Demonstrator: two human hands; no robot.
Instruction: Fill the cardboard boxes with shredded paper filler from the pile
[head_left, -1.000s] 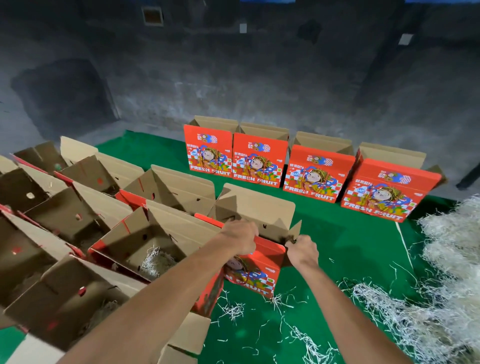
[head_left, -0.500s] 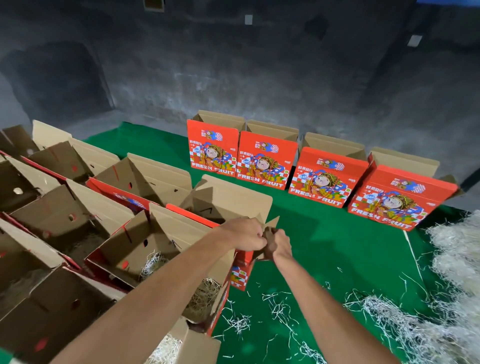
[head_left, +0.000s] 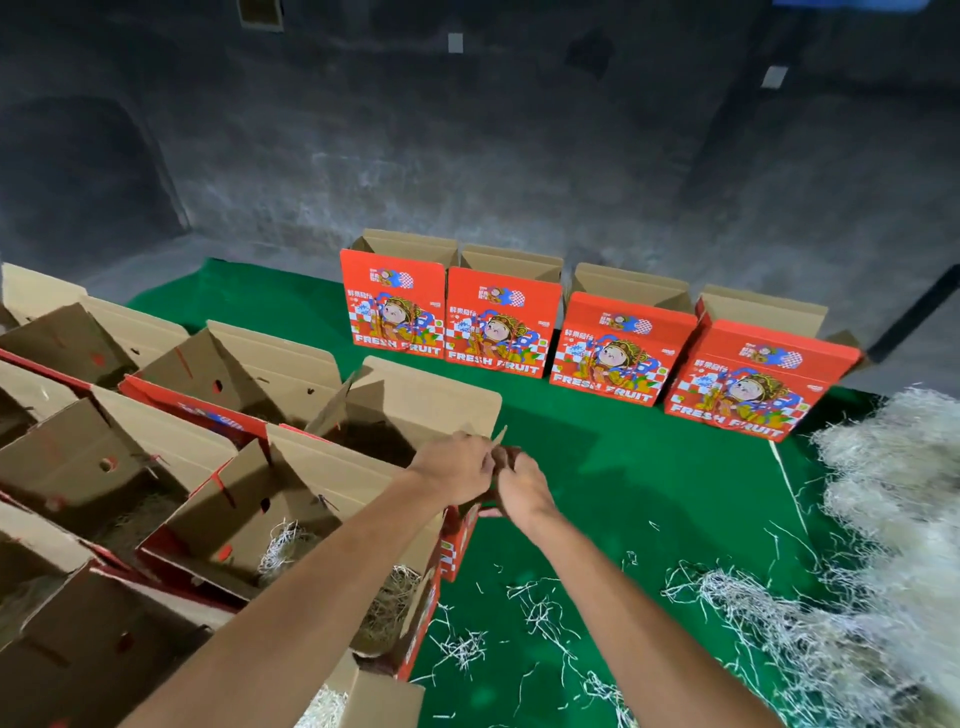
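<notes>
**Hands meet at the box corner**

Where the two hands come together, an open cardboard box (head_left: 415, 410) stands just beyond them, its near right corner under the fingers. The left hand (head_left: 457, 462) curls its fingers round the edge of a corner flap, and the right hand (head_left: 522, 491) pinches the same corner from the other side, the two hands touching. Neither holds any filler. The pile of shredded paper (head_left: 883, 545) lies well to the right on the green mat (head_left: 623, 467), with loose strands scattered below the right forearm.
</notes>
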